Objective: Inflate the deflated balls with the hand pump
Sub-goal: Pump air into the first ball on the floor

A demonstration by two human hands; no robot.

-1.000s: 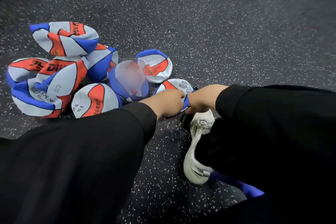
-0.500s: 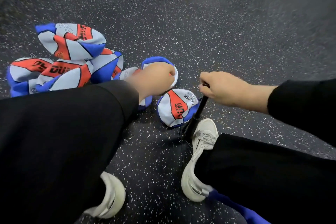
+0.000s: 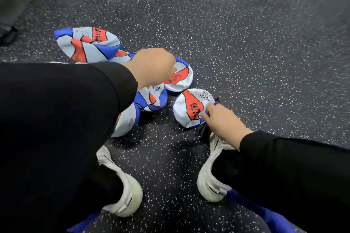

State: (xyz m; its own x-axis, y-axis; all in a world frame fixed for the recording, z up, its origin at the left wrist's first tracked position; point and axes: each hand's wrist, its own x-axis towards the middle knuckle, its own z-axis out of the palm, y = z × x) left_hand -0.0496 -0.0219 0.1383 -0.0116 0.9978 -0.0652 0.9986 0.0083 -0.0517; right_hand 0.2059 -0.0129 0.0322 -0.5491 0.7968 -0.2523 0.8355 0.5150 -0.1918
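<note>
Since half a sec ago: right hand has dropped from the raised pump handle down to the near ball; left hand has lifted and drifted up-left, away from that ball.

Right fingers lie on the ball's skin at its near-right edge, thumb pressing the panel; whether they also pinch the pump is hidden under the palm. Left fingers curled under, knuckles up — cannot tell if they hold anything.

Hand pump: only a dark bit shows between the right hand and the right shoe, low on the floor, with a dark tip at the ball's far-right edge.

Near ball partly rounded, still soft-looking. Other deflated balls lie flat in a heap to the left, partly behind the left sleeve.

Judgement: step = mid-inflation, steadying ball + needle. To do well: keep the ball pinned so the valve doesn't twist, keep the needle straight in, foot on pump base, full even strokes. Risk: a sideways tug bends the needle or pulls it out.
</note>
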